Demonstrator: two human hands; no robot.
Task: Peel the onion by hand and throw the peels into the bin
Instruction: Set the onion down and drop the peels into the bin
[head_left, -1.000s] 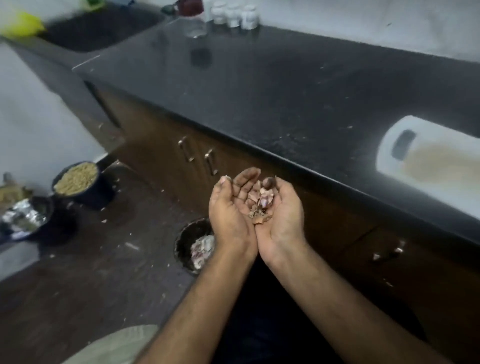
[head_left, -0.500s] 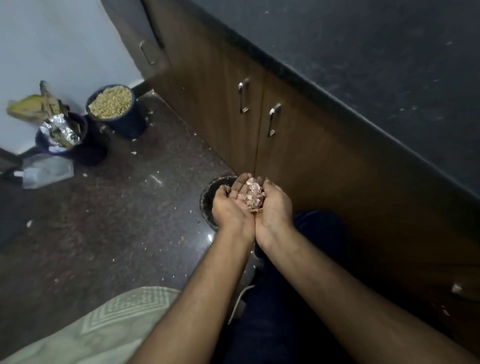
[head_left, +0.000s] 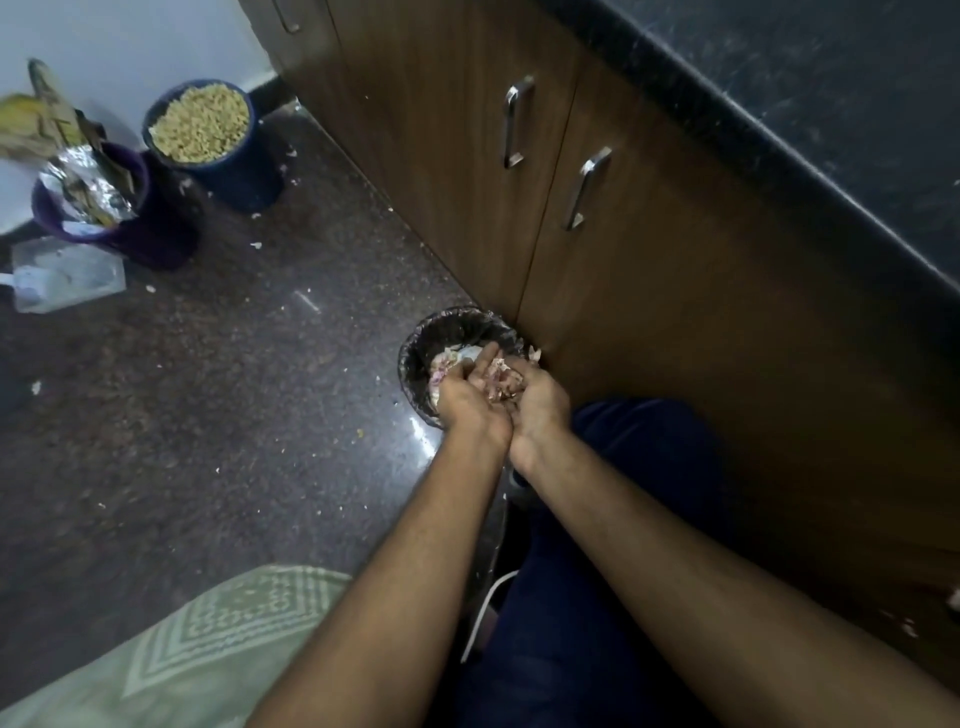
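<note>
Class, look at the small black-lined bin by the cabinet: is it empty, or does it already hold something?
Not empty. Pale pinkish peels lie inside the bin, visible beyond the cupped hands.

The onion peels, pale pink and papery, lie heaped in the cupped left hand and right hand, just above the bin. The small, round, black-lined bin stands on the floor against the cabinet, with more peels inside.
</note>
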